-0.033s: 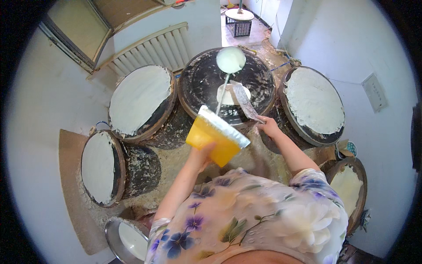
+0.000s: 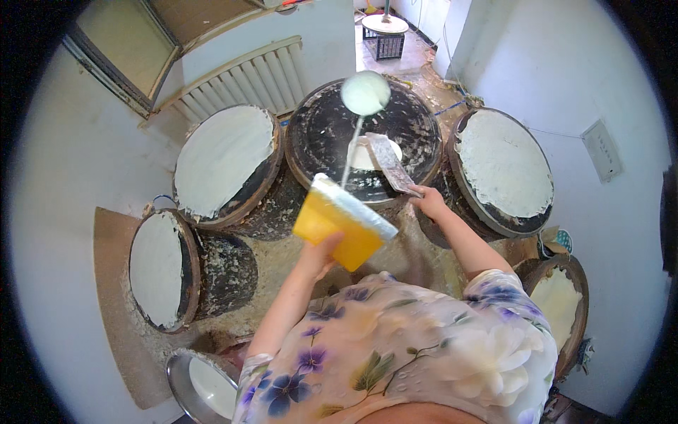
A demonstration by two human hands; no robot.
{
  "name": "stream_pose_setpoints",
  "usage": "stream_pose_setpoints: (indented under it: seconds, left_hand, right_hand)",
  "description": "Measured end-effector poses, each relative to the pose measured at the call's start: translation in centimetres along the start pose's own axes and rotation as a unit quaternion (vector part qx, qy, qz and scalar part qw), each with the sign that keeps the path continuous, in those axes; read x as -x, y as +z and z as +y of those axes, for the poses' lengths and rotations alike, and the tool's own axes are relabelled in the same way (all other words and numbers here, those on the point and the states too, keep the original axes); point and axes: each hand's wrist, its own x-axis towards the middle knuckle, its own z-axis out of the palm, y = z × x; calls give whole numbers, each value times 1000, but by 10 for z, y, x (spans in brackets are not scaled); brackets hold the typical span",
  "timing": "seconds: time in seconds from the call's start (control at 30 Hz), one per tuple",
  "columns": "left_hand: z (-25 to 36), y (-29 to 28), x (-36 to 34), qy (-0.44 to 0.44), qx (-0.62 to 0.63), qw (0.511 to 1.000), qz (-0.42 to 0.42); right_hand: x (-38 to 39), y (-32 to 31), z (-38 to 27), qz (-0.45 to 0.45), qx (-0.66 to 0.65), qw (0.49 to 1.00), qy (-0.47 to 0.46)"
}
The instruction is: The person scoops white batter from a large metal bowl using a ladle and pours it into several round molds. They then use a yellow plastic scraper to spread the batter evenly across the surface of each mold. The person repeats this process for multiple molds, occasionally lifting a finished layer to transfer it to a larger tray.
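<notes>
at the far left, a small round griddle carries a pale sheet that covers most of its dark surface. near the lower edge, just right of it, a metal bowl holds white liquid. farther up, a larger left griddle bears a broad white layer, with a dark strip bare along its lower right side. then comes the left hand, its fingers clasped around a wide yellow tool with a whitish upper edge, tilted and held up in front of the central griddle. a ladle runs up from behind the yellow tool, its round, whitish bowl over the far part of that griddle; whether the left fingers grasp its handle too, i cannot tell. on the central griddle, mostly dark and flecked with white, sits a small white patch. a flat blade slants across the patch, its near end gripped in the fingers of the right hand. beyond that hand, a right griddle carries another white sheet; lowest at the right, a partly hidden griddle holds a yellowish layer.
</notes>
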Motion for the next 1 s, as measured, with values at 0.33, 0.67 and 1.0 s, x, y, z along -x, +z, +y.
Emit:
stream_pose_setpoints:
  seconds: [0.33, 0.67, 1.0]
  left_hand:
    - [43, -98, 166, 103, 88, 919, 369]
    - [-6, -223, 358, 105, 59, 834, 539]
    - [-74, -261, 474, -47, 53, 664, 745]
  right_hand:
    - [20, 8, 41, 9, 183, 983, 21]
    - [6, 86, -7, -14, 277, 956, -91]
    - [14, 83, 12, 92, -195, 964, 154]
